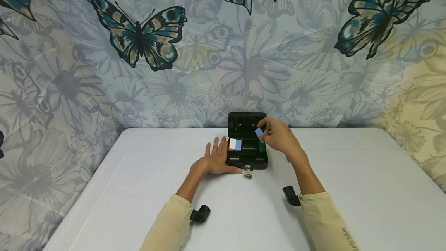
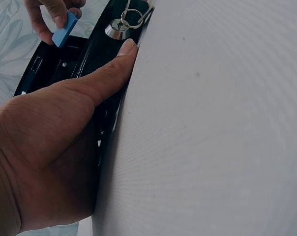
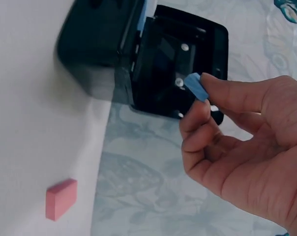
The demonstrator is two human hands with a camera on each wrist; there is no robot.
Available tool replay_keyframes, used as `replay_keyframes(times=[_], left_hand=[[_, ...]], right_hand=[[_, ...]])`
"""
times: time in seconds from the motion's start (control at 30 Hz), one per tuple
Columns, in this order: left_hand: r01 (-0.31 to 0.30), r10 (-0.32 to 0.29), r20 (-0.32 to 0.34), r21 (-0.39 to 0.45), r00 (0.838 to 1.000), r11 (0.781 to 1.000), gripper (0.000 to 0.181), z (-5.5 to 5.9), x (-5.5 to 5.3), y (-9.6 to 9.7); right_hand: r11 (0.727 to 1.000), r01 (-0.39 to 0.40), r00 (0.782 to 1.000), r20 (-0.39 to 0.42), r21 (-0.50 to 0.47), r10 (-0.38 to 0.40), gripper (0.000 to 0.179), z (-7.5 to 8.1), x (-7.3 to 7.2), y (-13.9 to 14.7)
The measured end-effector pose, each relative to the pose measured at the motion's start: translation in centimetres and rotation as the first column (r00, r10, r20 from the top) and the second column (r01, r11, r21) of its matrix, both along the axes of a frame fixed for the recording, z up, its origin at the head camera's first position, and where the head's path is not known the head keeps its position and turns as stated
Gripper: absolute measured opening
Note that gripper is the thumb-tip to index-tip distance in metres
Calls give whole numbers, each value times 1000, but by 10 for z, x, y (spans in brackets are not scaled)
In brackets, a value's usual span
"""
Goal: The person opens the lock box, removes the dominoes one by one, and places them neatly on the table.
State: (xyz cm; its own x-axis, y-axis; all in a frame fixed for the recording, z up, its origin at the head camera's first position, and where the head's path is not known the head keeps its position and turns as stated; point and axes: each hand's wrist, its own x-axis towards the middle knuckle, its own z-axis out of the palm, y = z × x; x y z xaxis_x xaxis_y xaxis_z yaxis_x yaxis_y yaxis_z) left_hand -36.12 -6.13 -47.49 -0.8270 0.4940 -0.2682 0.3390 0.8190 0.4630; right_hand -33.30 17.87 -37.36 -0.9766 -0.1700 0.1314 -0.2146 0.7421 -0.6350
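A small black lock box (image 1: 256, 164) stands on the table with its lid (image 1: 244, 117) raised at the back. My right hand (image 1: 277, 134) pinches a blue block (image 1: 259, 133) between thumb and fingertips, above the box's right side. Spread beside the box's left wall, my left hand (image 1: 216, 162) has straight fingers, and its thumb lies along the front. Inside the box at the left sit a white block (image 1: 232, 143) and another blue block (image 1: 238, 145). A green piece (image 1: 261, 147) shows at the right inside. Keys (image 1: 247, 172) hang from the front lock.
A pink block (image 3: 60, 199) lies on the white table (image 1: 348, 165) to the right of the box; in the head view the right arm hides it. Behind the table hangs a butterfly-patterned cloth (image 1: 195, 88). Black wrist cameras (image 1: 200, 214) jut out from both sleeves.
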Motion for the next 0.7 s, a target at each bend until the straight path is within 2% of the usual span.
replay_keyframes(times=[0.47, 0.7], left_hand=[[-2, 1, -9, -20, 1000, 1000, 130, -2, 0, 0], [-3, 2, -18, -25, 1000, 1000, 129, -1, 1, 0]], right_hand=[[1000, -20, 999, 39, -14, 20, 31, 9, 0, 22], [1000, -1, 997, 71, 16, 0, 32, 11, 0, 36]])
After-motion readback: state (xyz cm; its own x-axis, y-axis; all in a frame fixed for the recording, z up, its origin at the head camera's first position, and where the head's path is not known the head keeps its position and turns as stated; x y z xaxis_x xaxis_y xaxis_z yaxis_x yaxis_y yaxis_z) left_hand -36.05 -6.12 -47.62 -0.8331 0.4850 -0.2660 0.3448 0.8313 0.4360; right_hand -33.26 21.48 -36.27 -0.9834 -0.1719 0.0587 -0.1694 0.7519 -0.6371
